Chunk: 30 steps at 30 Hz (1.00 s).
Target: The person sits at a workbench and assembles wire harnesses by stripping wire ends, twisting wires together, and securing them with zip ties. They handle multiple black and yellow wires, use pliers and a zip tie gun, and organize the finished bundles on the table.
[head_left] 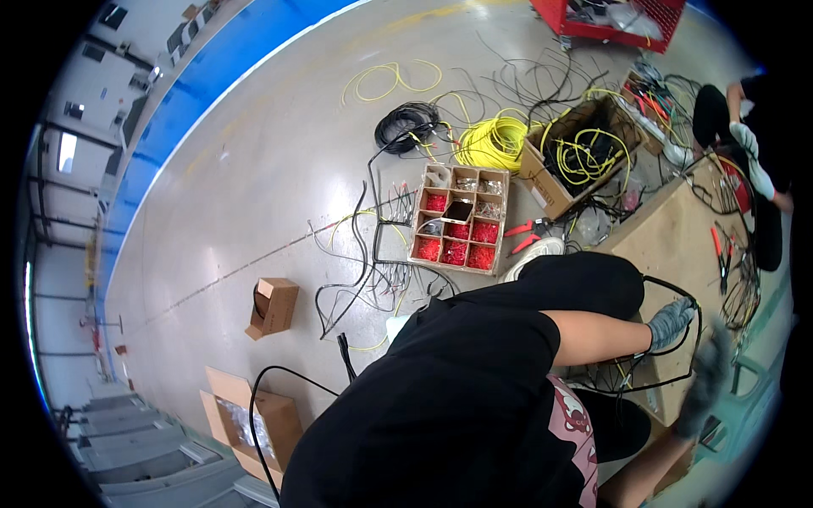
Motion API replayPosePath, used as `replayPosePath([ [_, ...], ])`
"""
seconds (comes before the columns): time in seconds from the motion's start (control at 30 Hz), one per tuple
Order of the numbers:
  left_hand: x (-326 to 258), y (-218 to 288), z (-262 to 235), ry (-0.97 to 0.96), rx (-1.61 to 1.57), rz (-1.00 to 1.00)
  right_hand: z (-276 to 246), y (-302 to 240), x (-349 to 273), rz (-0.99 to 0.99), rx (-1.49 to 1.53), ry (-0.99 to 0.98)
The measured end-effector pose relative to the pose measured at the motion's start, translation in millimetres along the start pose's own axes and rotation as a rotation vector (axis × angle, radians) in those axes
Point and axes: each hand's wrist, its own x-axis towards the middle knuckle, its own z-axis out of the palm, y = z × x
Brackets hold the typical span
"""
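Observation:
My left hand [671,323], in a grey glove, is closed around a thin black cable [696,326] over a cardboard-coloured work surface [656,241]. The cable bends into a loop that runs past both hands. My right hand [710,381], also gloved in grey, is smeared by motion beside the right part of this loop. Its fingers do not show clearly, so I cannot tell what they do. Black-handled pliers with red grips [722,256] lie on the surface beyond my hands, close to a tangle of dark wires [743,296].
A divided box [459,264] holds red and clear small parts, with a phone [458,211] on it. Yellow cable [493,142], black cable [405,127] and a carton of cables [542,182] lie on the floor. A co-worker's gloved hand [745,140] shows at right, near a green stool [749,402].

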Motion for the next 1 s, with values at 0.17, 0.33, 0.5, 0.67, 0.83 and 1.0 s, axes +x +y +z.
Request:
replayPosePath([
  [0.17, 1.5, 13.5, -10.8, -0.046, -0.045, -0.011, 202.6, -124.8, 103.4, -0.584, -0.217, -0.961],
  [0.33, -1.4, 16.2, -30.9, -0.039, -0.064, -0.04, 299.7, -162.1, 104.5, -0.541, -0.367, -1.289],
  [0.5, -8.7, 20.0, -48.1, -0.048, -0.081, -0.049, 315.7, -139.8, 104.7, -0.428, -0.417, -1.334],
  [0.67, -14.6, 29.3, -65.0, -0.054, -0.069, -0.052, 315.9, -139.4, 108.2, -0.376, -0.461, -1.362],
  [0.83, -17.7, 30.2, -82.9, -0.07, -0.056, -0.046, 284.1, -115.2, 104.6, -0.355, -0.293, -1.073],
  [1.0, 26.0, 17.7, -78.9, -0.205, 0.165, 0.187, 177.0, -22.5, 55.6, -0.278, -0.091, -0.076],
])
